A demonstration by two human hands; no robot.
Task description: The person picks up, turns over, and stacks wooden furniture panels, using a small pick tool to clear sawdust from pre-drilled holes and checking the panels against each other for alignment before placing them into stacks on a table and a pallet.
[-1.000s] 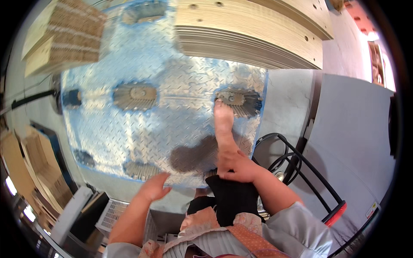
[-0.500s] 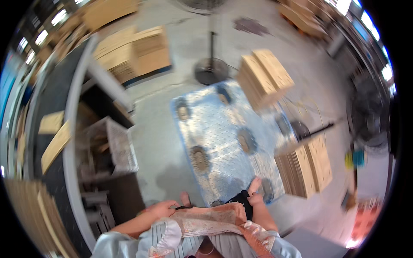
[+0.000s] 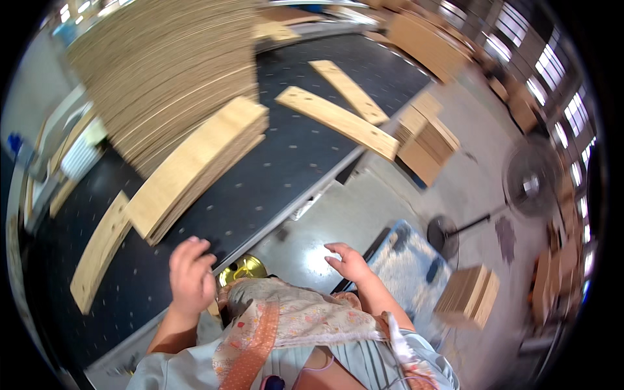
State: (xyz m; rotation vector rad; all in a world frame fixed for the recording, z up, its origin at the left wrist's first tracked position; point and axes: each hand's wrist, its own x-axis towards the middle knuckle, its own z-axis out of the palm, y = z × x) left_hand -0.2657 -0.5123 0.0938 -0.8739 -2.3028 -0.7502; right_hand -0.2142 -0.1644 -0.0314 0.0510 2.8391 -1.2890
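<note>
My left hand (image 3: 192, 276) hovers near the front edge of a black table, holding nothing, its fingers loosely spread. Closest to it lies a short stack of pale plywood strips (image 3: 188, 166), set slantwise on the table. My right hand (image 3: 348, 262) is raised over the floor beside the table, open and empty with fingers stretched toward the left. A single plywood strip (image 3: 104, 250) lies left of the stack. Farther right, two more strips, one nearer (image 3: 338, 120) and one farther (image 3: 351, 91), lie at angles, the nearer overhanging the table edge.
A tall pile of thin boards (image 3: 169, 71) rises behind the short stack on the black table (image 3: 292, 149). A yellow round object (image 3: 244, 268) sits below the edge. To the right are a blue pallet (image 3: 406, 260), wooden stacks (image 3: 468, 296) and a standing fan (image 3: 530, 182).
My view has swung left from the pallet and floor to the black table. Both hands have come up from beside my apron and now reach forward, empty.
</note>
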